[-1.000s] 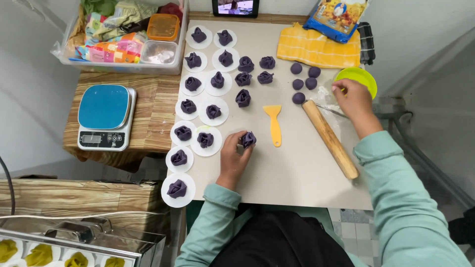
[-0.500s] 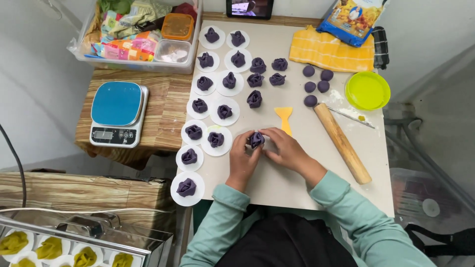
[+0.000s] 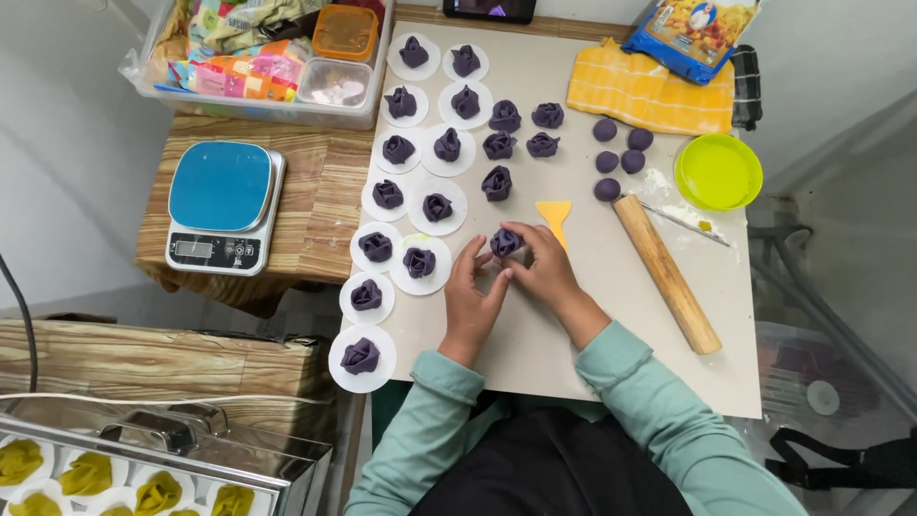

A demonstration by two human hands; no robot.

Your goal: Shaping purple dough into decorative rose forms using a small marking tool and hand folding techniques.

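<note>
Pale grey matting covered the counter (image 3: 573, 334), with a wooden side stand beside it carrying a blue kitchen scale (image 3: 222, 205). Both hands met over the mat: the left hand (image 3: 473, 301) and the right hand (image 3: 544, 268) had their fingers (image 3: 511, 229) pinching a folded purple dough piece (image 3: 504, 242) between them. Just left of the fingers sat shaped purple pieces on white paper rounds (image 3: 420, 263). A yellow scraper (image 3: 554, 215) lay just beyond the fingers, and a wooden rolling pin (image 3: 666, 272) lay to their right.
</note>
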